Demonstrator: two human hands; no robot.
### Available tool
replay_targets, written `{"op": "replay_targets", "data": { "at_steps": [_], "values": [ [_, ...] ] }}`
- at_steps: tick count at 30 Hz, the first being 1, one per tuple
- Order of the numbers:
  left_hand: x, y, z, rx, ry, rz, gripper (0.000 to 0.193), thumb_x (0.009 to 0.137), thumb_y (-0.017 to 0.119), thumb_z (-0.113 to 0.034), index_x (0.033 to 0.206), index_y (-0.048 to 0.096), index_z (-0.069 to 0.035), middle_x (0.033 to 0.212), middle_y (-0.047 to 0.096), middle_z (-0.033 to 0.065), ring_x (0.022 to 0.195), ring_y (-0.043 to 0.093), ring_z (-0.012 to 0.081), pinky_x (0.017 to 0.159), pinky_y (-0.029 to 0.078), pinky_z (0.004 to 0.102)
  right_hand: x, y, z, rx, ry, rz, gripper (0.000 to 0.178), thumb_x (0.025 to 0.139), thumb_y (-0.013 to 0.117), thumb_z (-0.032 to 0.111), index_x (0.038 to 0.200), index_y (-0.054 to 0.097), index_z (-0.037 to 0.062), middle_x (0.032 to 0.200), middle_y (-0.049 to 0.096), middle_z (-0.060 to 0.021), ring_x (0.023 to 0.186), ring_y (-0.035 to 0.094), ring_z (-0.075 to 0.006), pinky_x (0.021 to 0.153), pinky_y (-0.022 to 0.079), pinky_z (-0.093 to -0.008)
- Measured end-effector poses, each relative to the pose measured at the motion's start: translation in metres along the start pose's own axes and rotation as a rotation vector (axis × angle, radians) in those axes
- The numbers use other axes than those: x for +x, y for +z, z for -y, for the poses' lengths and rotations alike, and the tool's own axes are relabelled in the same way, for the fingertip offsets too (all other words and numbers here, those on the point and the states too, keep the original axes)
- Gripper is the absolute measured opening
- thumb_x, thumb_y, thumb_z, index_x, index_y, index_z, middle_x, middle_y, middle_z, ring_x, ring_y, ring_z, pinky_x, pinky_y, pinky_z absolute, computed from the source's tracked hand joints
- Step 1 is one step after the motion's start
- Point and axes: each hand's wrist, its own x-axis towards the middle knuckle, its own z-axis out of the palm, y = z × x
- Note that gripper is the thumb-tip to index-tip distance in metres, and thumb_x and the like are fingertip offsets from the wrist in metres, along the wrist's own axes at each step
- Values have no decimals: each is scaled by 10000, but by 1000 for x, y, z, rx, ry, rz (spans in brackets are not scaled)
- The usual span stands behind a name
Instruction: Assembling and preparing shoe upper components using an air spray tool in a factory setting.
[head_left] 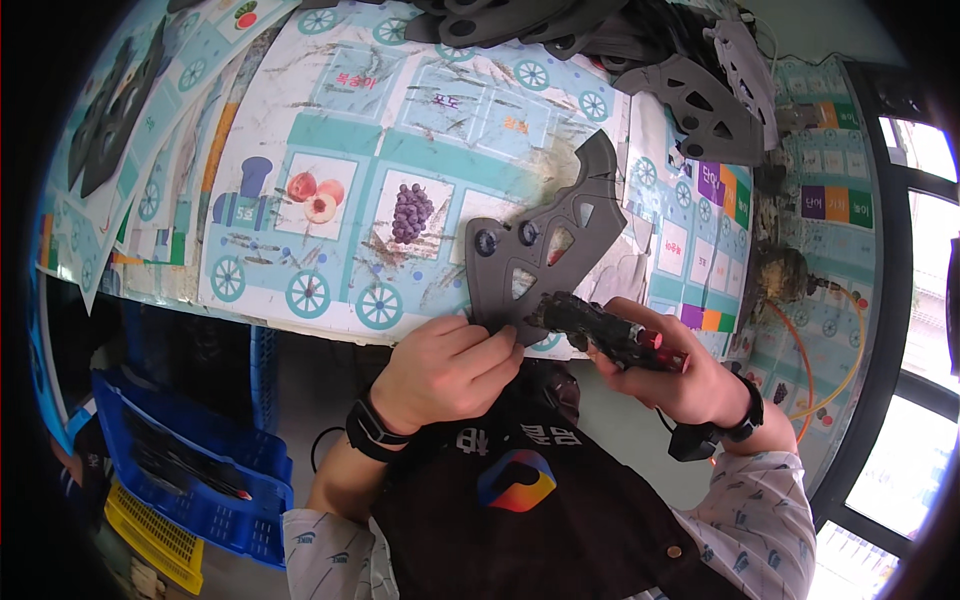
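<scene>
A curved grey plastic part (545, 245) with several cut-out holes and two round bosses lies over the near edge of the table. My left hand (455, 370) pinches its lower corner. In my right hand (680, 375) is a grimy black pair of nippers (605, 330) with red handle ends, the fingers wrapped round the handles. The tip of the nippers meets the part's lower right edge, close to my left fingertips. Whether the jaws are apart is too dark to see.
The table (420, 120) is covered with scuffed printed sheets. More grey plastic parts (700, 105) are heaped at the far right, and dark parts (120, 110) lie far left. Blue crates (190, 440) and a yellow crate (150, 535) stand lower left. An orange hose (800, 345) hangs at the right.
</scene>
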Motion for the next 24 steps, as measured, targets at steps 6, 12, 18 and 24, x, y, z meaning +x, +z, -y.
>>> {"op": "replay_targets", "data": {
  "at_steps": [6,12,18,24],
  "values": [
    [0,-1,0,-22,-4,32,200,700,764,-63,899,746,-59,1026,721,46,662,609,149,613,485,298,2,4,6,18,52,-2,287,823,630,3,1101,562,35,832,588,2,755,536,-90,707,444,-279],
    [0,0,0,-20,3,8,176,720,713,-95,890,741,-61,989,693,36,675,600,136,615,461,291,2,5,-2,55,-20,5,253,834,631,16,1076,561,38,840,573,9,787,534,-85,727,440,-273],
    [1,-1,0,-35,-13,22,190,688,750,-58,877,758,-57,1010,724,45,657,612,154,611,489,303,-3,-1,-4,82,58,-40,302,848,637,9,1141,567,22,872,596,13,808,539,-66,721,440,-258],
    [3,-2,-1,-44,-26,22,199,677,751,-46,875,766,-55,1000,723,43,639,611,160,607,490,309,-7,-7,-12,152,78,-119,499,876,660,5,1362,548,-6,923,633,21,790,547,-49,686,444,-244]
  ]
}}
